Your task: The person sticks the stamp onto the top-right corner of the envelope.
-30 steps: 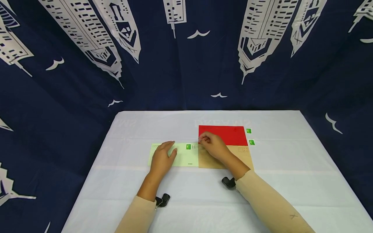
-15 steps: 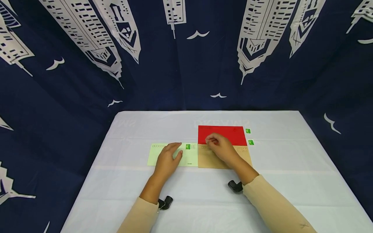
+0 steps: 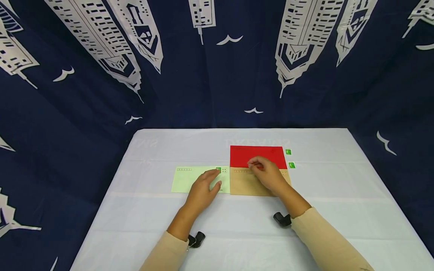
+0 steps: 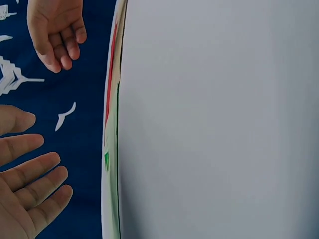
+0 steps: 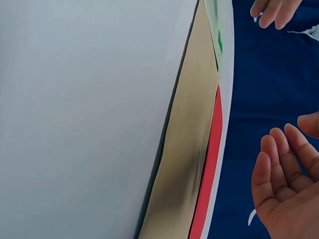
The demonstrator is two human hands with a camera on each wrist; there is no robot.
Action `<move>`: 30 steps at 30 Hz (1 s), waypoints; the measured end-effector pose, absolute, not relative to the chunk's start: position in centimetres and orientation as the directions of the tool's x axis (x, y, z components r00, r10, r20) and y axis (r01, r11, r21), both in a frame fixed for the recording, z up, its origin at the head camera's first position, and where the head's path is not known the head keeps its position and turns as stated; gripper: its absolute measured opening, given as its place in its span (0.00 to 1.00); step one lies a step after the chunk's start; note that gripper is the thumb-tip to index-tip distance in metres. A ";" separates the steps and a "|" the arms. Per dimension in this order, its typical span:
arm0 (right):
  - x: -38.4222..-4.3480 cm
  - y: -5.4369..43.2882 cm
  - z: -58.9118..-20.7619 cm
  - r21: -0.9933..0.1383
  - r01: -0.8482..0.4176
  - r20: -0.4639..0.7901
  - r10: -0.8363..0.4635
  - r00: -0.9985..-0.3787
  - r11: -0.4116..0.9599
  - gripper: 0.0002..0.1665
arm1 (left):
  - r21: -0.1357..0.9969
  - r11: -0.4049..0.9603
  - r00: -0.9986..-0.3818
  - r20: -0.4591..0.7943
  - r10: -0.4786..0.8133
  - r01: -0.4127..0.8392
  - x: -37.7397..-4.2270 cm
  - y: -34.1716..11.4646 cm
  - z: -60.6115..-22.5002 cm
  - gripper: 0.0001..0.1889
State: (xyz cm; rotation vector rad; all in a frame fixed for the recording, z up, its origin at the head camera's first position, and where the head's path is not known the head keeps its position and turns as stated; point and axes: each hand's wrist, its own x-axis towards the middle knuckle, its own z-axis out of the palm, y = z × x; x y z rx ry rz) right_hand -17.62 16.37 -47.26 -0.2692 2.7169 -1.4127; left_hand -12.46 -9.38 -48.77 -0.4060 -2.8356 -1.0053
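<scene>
My left hand (image 3: 202,191) is held over the pale green envelope (image 3: 184,177), fingers extended and thumb apart, with nothing in it. In the left wrist view its spread fingers appear above the table level. A green stamp (image 3: 218,169) lies on that envelope's upper right, partly behind my fingertips. My right hand (image 3: 269,176) hovers over the brown envelope (image 3: 242,184), its fingers loosely bent and reaching the edge of the red envelope (image 3: 244,154). No object shows between its thumb and fingers in the right wrist view (image 5: 286,174).
Two loose green stamps (image 3: 288,152) lie on the white tablecloth (image 3: 152,222) just right of the red envelope. The three envelopes sit edge to edge. A dark blue cloth (image 3: 210,90) printed with white buildings hangs behind the table.
Both hands have drifted right and slightly toward me. The left now partly covers the stamp on the green envelope. The right has uncovered the brown envelope's upper left. The envelopes have stayed put.
</scene>
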 end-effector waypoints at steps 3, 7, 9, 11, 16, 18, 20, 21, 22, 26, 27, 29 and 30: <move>-17.6 16.8 -47.3 -0.818 -0.125 0.029 -0.177 -0.984 0.561 0.14 | 0.588 0.749 -0.952 0.175 0.251 0.305 -12.3 -9.1 -48.9 0.24; -17.6 17.5 -47.3 -0.814 -0.124 0.035 -0.165 -0.986 0.567 0.14 | 0.585 0.749 -0.948 0.138 0.287 0.312 -12.0 -8.8 -48.9 0.26; -17.6 17.8 -47.5 -0.804 -0.120 0.035 -0.156 -0.987 0.582 0.14 | 0.580 0.753 -0.946 0.112 0.304 0.311 -11.9 -8.6 -49.0 0.27; -17.7 18.3 -47.6 -0.792 -0.116 0.033 -0.148 -0.988 0.599 0.14 | 0.579 0.751 -0.941 0.094 0.326 0.318 -11.8 -8.3 -48.9 0.27; -17.8 19.4 -47.6 -0.789 -0.100 0.028 -0.128 -0.991 0.606 0.15 | 0.581 0.745 -0.930 0.064 0.361 0.329 -11.7 -7.8 -48.9 0.28; -17.8 19.9 -47.6 -0.792 -0.096 0.028 -0.120 -0.992 0.603 0.16 | 0.580 0.747 -0.931 0.052 0.362 0.323 -11.7 -7.6 -49.0 0.29; -17.9 20.3 -47.6 -0.788 -0.090 0.028 -0.110 -0.993 0.609 0.16 | 0.576 0.752 -0.930 0.043 0.365 0.322 -11.7 -7.5 -49.0 0.29; -17.9 20.5 -47.6 -0.786 -0.089 0.030 -0.107 -0.994 0.612 0.16 | 0.574 0.753 -0.929 0.039 0.369 0.323 -11.7 -7.4 -49.0 0.29; -17.9 20.7 -47.6 -0.783 -0.087 0.030 -0.103 -0.994 0.616 0.16 | 0.571 0.754 -0.927 0.032 0.374 0.324 -11.6 -7.3 -49.0 0.29; -18.0 21.5 -47.7 -0.774 -0.078 0.027 -0.089 -0.996 0.629 0.16 | 0.557 0.755 -0.914 0.017 0.405 0.345 -11.6 -7.0 -49.0 0.30; -18.0 21.7 -47.7 -0.772 -0.075 0.026 -0.085 -0.996 0.631 0.16 | 0.555 0.756 -0.911 0.013 0.411 0.349 -11.6 -6.9 -49.0 0.30; -18.1 22.0 -47.7 -0.765 -0.069 0.022 -0.081 -0.996 0.640 0.16 | 0.548 0.757 -0.908 0.011 0.418 0.356 -11.6 -6.7 -49.0 0.30; -18.1 22.2 -47.7 -0.759 -0.071 0.024 -0.080 -0.996 0.648 0.16 | 0.544 0.760 -0.907 0.006 0.420 0.356 -11.6 -6.7 -49.0 0.30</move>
